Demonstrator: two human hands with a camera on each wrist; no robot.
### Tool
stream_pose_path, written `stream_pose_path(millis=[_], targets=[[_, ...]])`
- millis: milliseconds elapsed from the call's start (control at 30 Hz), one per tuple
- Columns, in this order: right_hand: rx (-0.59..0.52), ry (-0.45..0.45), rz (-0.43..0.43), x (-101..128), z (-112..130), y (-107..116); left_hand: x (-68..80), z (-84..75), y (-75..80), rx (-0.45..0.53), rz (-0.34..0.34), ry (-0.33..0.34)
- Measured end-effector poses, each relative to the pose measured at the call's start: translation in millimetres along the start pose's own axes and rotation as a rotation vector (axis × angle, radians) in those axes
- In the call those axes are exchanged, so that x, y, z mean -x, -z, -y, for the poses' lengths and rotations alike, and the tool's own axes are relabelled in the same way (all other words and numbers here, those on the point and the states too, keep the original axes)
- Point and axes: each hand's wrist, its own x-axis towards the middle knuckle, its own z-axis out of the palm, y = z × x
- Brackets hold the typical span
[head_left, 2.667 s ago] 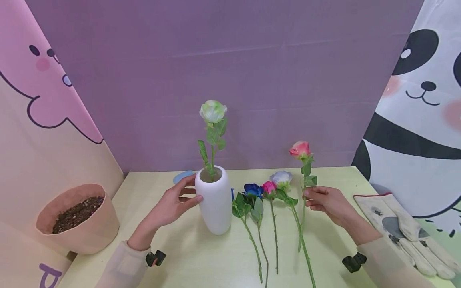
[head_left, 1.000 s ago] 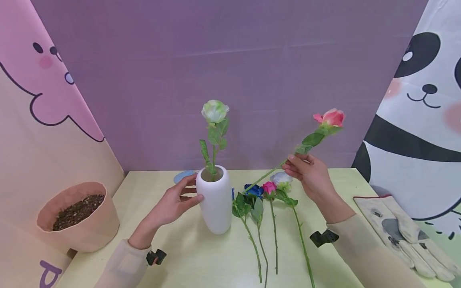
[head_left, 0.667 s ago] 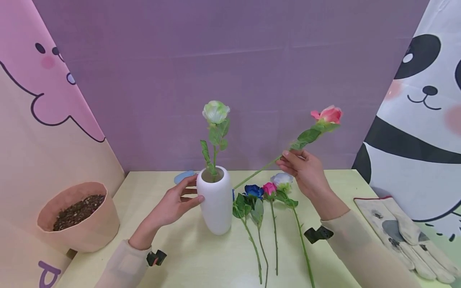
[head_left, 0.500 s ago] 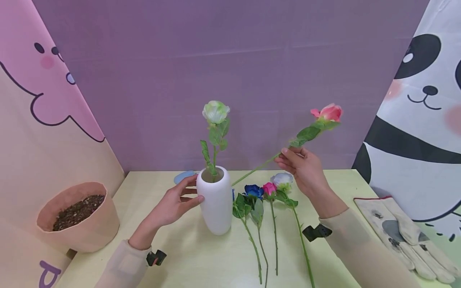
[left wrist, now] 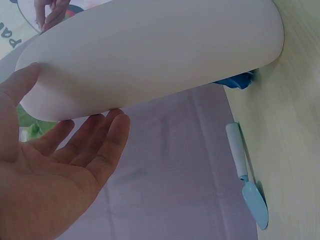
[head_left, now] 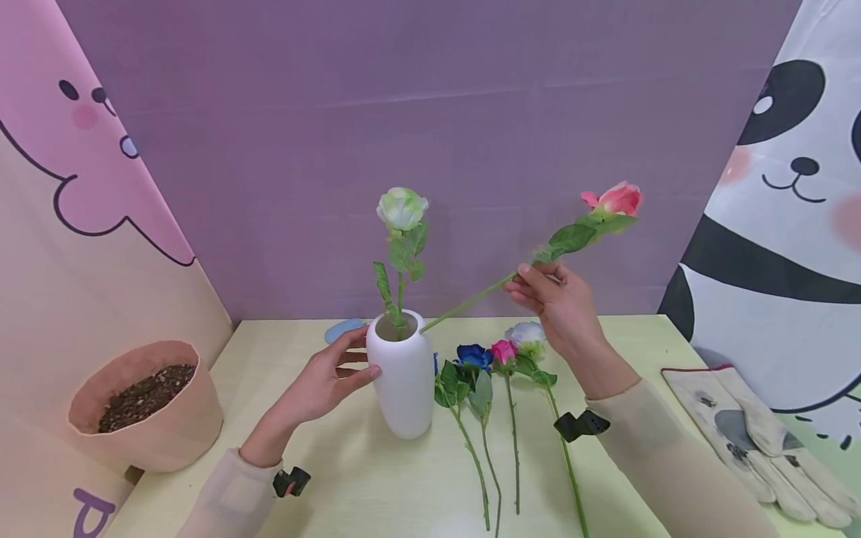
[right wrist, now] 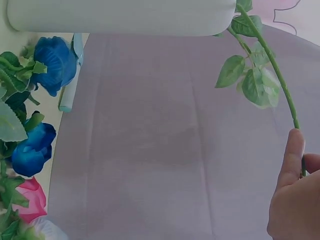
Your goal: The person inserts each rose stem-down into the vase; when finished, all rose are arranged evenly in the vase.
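My left hand holds the upper part of a white vase, thumb on the near side and fingers behind. A white-green rose stands upright in the vase. With thumb and fingers, my right hand pinches the stem of a coral-pink rose below its leaves. The rose slants, bloom up to the right, its lower stem end right at the vase's rim. In the right wrist view, that green stem runs from the fingers up to the vase mouth.
Right of the vase lie blue roses, a magenta rose and a pale lilac rose. A light-blue trowel lies behind the vase. A pot of soil stands left; white gloves lie right.
My right hand has lifted the coral-pink rose off the right side, tilted it and brought it up and left, its stem end reaching the vase's rim. The left hand stays on the vase.
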Motion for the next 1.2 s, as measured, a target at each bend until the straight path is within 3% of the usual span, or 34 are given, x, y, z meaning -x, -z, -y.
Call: stream_pose_path(millis=[267,467,833,1200], targets=[[0.013,0.011,-0.017,-2.6,-1.0,-13.2,-0.5,-0.3,0.4,0.010,0.003,0.010],[0.101,0.034,-0.023,-4.5,-6.2,-24.9,-1.4,0.9,0.0,0.007,0.006,0.020],[0.258,0.034,0.037,-7.2,-20.6,-43.3,-1.2,2.8,-0.8,0.030,0.004,0.025],[0.335,0.000,0.084,-10.4,-35.5,-56.8,0.0,0.4,-1.3,0.023,0.001,0.044]])
